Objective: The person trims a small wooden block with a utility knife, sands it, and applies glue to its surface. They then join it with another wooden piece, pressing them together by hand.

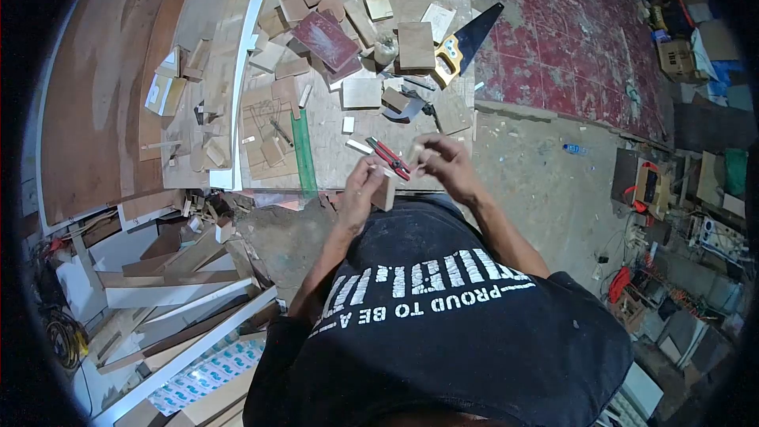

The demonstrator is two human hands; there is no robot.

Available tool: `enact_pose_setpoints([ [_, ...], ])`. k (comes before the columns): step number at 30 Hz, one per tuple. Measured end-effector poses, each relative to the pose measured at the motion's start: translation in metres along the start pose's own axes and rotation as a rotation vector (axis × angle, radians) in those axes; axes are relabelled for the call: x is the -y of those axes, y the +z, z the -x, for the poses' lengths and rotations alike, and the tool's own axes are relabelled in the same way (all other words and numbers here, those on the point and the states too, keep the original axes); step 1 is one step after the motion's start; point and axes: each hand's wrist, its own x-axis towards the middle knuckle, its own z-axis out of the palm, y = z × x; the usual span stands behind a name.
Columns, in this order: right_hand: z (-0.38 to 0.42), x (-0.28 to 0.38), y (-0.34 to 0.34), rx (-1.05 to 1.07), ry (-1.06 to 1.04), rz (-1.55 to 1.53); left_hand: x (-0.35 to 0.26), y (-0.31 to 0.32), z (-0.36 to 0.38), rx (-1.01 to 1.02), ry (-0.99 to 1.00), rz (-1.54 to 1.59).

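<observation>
At the table's front edge, my left hand (360,192) is closed on a small wooden block (384,193), which stands out to the right of its fingers. To the right, my right hand (447,163) is raised with its fingers bent together near a small pale piece; whether it grips that piece is too small to tell. A red and black utility knife (388,159) lies between the two hands, just beyond the block. Beside the knife is a narrow white strip (360,146).
A handsaw (470,43) with a yellow handle lies at the table's right edge. A green ruler (303,154) is left of my hands. Wood blocks and a dark red board (326,39) cover the table's (332,178) far part. Scrap boards (182,300) are piled at lower left.
</observation>
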Motion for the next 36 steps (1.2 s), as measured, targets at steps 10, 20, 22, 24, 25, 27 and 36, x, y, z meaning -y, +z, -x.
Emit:
enact_pose_setpoints([
  [10, -0.027, 0.012, 0.028, 0.192, -0.017, 0.147, -0.025, 0.001, -0.010, 0.047, 0.021, 0.082],
  [20, -0.086, 0.036, 0.037, 0.185, -0.192, 0.363, -0.055, 0.003, -0.060, -0.050, 0.146, 0.127],
  [22, -0.099, 0.047, 0.036, 0.171, -0.139, 0.348, -0.065, -0.002, -0.076, -0.024, 0.145, 0.124],
  [24, -0.115, 0.049, 0.034, 0.154, -0.162, 0.319, -0.073, -0.008, -0.088, -0.045, -0.002, 0.169],
  [25, -0.125, 0.049, 0.030, 0.148, -0.127, 0.363, -0.074, -0.008, -0.098, -0.023, 0.060, 0.212],
  [27, -0.147, 0.041, 0.018, 0.157, -0.144, 0.370, -0.072, -0.016, -0.119, 0.003, 0.047, 0.218],
  [36, -0.246, 0.041, -0.045, -0.022, -0.472, 1.441, -0.051, -0.037, -0.203, -0.087, 0.498, -1.099],
])
